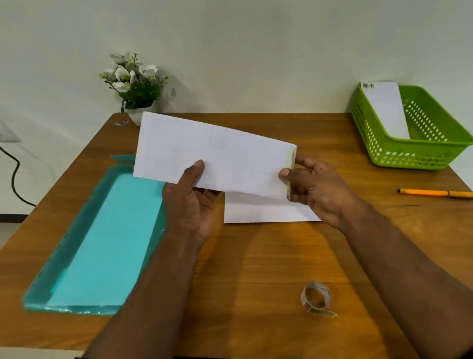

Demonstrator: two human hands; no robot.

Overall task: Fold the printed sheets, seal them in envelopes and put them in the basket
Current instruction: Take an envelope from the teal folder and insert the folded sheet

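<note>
Both my hands hold a long white envelope (216, 152) tilted above the middle of the wooden table (264, 262). My left hand (192, 205) grips its lower edge, thumb on the front. My right hand (312, 190) pinches the open right end, where a flap edge shows. Beneath the envelope lies a white sheet (263, 209) flat on the table. The green basket (412, 125) stands at the far right with one white envelope (388, 108) leaning inside it.
A teal folder (93, 247) lies open on the left. A tape roll (317, 299) sits near the front edge, an orange pen (437, 193) on the right. A potted white flower (134, 85) stands at the back by the wall.
</note>
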